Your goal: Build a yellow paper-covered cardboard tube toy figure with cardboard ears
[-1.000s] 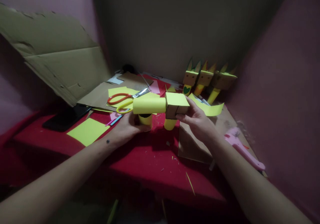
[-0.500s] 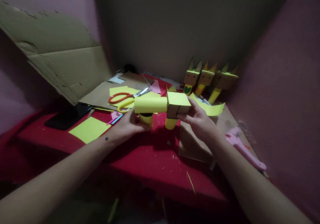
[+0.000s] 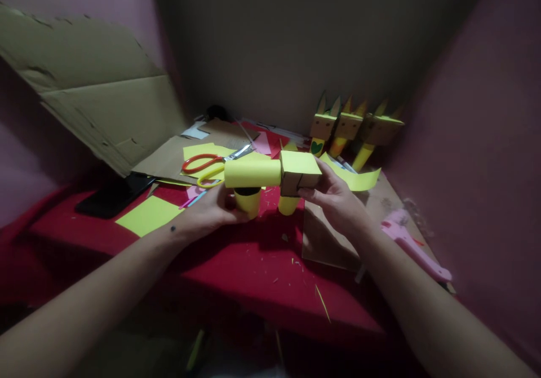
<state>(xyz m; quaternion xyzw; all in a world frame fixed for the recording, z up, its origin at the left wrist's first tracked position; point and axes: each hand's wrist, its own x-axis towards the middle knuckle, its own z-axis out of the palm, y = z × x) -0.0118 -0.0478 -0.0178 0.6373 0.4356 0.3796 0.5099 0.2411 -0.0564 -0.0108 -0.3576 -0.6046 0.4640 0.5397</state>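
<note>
A small cardboard box [image 3: 298, 185] with a yellow top is joined to a yellow paper tube [image 3: 252, 174] lying level to its left. My right hand [image 3: 338, 198] grips the box from the right, thumb on its front face. Below the level tube stands a short yellow paper tube [image 3: 248, 204] with a dark open top. My left hand [image 3: 213, 206] curls about this short tube from the left, thumb near its base; its other fingertips are partly hidden. A second short yellow tube [image 3: 288, 205] shows under the box.
Orange-and-yellow scissors [image 3: 205, 164] lie on yellow paper behind my left hand. A black phone [image 3: 114, 196] is at left, a pink glue gun [image 3: 414, 248] at right. Several box-headed figures [image 3: 349, 125] stand at the back. Cardboard [image 3: 327, 237] lies on the red cloth [image 3: 253, 271].
My left thumb has drawn back slightly to the left and down, showing more of the short tube. My right hand keeps its grip on the box. The view has shifted a little.
</note>
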